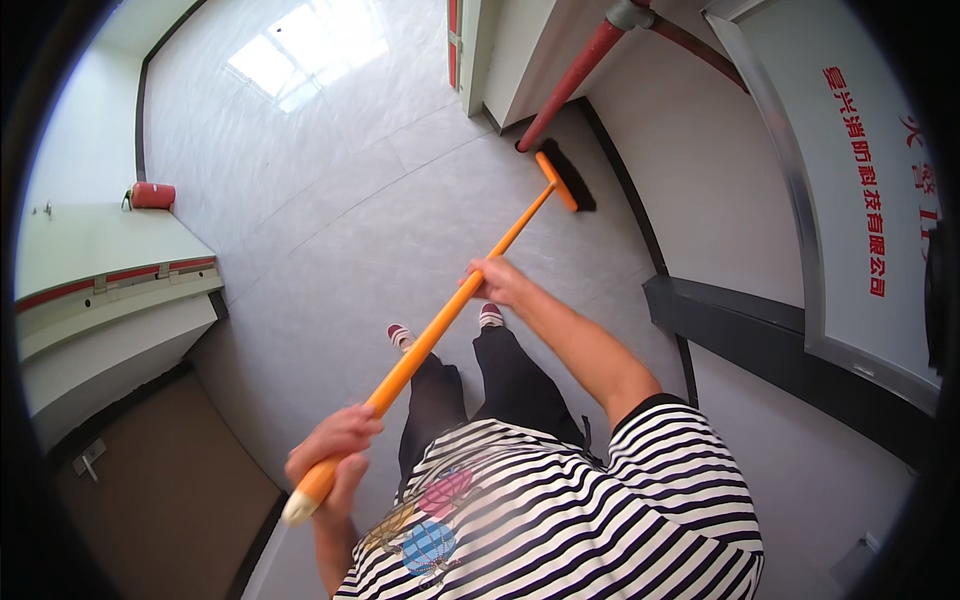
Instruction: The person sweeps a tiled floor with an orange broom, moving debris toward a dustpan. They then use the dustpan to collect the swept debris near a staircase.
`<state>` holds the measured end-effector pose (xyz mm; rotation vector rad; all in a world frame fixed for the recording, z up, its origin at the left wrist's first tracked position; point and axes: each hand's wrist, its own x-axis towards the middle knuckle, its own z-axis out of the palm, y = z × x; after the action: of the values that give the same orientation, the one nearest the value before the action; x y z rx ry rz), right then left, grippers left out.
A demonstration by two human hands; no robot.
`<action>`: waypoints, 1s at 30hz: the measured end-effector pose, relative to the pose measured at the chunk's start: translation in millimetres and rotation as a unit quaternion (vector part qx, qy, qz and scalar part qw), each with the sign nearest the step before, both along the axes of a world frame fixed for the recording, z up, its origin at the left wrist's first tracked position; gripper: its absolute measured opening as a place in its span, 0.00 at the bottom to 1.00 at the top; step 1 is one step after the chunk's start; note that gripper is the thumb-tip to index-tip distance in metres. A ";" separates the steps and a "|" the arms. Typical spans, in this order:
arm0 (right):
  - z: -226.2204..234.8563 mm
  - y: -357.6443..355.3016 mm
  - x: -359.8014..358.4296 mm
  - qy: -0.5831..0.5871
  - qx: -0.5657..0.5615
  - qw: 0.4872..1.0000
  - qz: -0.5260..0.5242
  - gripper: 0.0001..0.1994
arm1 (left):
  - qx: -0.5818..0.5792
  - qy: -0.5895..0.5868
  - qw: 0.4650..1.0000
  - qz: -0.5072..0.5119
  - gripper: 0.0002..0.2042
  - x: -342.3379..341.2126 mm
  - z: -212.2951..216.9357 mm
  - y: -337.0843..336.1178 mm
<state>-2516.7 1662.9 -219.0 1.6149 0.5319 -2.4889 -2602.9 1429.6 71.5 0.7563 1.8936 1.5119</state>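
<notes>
Two hands grip a broom near a red pipe.

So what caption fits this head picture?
Both hands, left hand and right hand, grip an orange broom sweeping grey floor.

Glossy floor, smooth broom

Broom handle smooth orange plastic; bristles dark, coarse; floor tiles polished grey; striped shirt cloth
</notes>
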 end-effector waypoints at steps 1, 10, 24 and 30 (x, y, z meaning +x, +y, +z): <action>12.8 -19.6 -7.9 0.012 -0.016 1.000 -0.019 0.04 | -0.002 0.021 1.000 -0.005 0.06 -8.9 12.0 -11.9; 144.1 -137.9 -93.1 0.286 -0.132 0.944 -0.101 0.06 | 0.111 0.281 0.945 -0.122 0.18 -83.3 138.2 -107.4; -46.7 -144.6 45.0 -0.015 -0.146 0.951 -0.272 0.04 | 0.123 -0.264 0.957 -0.010 0.08 -104.2 -66.5 -57.1; 74.1 -162.7 -191.0 0.204 -0.196 0.921 -0.269 0.04 | 0.212 -0.041 0.976 -0.009 0.15 -233.3 80.9 -60.5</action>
<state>-2707.7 1500.2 -144.9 1.2008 -0.4356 -3.0768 -2836.2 1369.1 152.4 0.8754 1.5134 1.9336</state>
